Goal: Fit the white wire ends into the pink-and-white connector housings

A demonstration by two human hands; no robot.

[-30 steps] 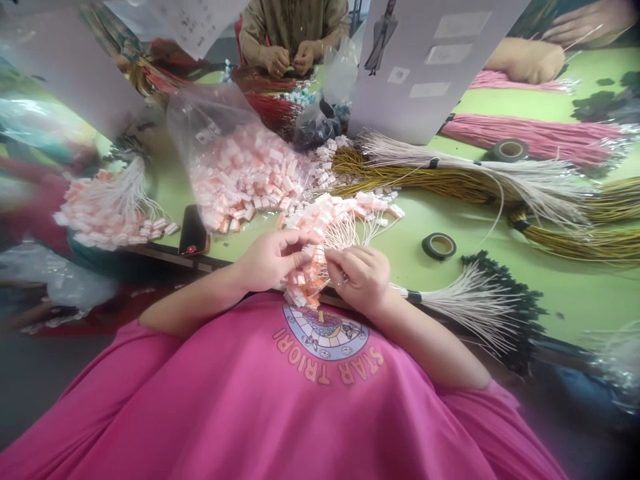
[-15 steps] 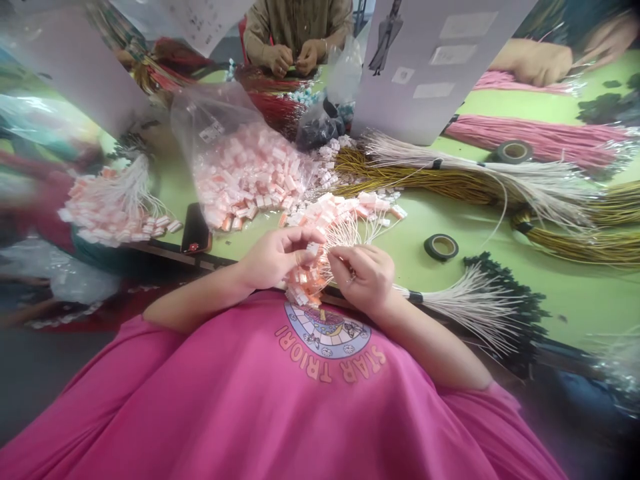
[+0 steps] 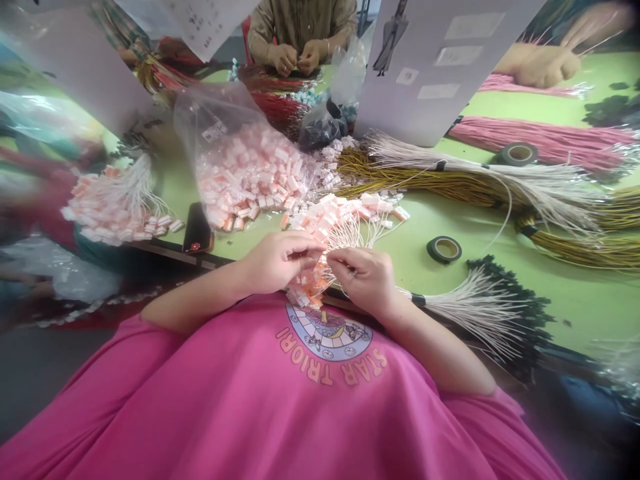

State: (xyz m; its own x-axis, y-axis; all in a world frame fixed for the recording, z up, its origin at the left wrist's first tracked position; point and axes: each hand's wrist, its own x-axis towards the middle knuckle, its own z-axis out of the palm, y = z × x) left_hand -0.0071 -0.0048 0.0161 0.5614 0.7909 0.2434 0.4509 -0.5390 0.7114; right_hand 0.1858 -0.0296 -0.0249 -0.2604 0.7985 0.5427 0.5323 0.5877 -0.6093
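Note:
My left hand (image 3: 277,262) and my right hand (image 3: 364,275) meet at the near edge of the green table (image 3: 465,220), just above my pink shirt. Both are closed in a pinch. The left fingers hold a small pink-and-white connector from the cluster of wired connectors (image 3: 320,263) between my hands. The right fingers pinch a thin white wire at that same connector. More wired connectors (image 3: 350,213) fan out on the table just beyond my hands. A taped bundle of white wires (image 3: 470,307) trails to the right from under my right wrist.
A clear bag of pink connectors (image 3: 250,170) lies ahead, a dark phone (image 3: 197,230) beside it. Two tape rolls (image 3: 443,249) (image 3: 519,154), yellow wire bundles (image 3: 450,183) and pink ones (image 3: 540,137) fill the right. Another person's hands (image 3: 295,57) work opposite; a further hand (image 3: 537,65) is at the far right.
My hands have drawn slightly closer together over the connector cluster. The view has shifted a little; nothing else on the table moved.

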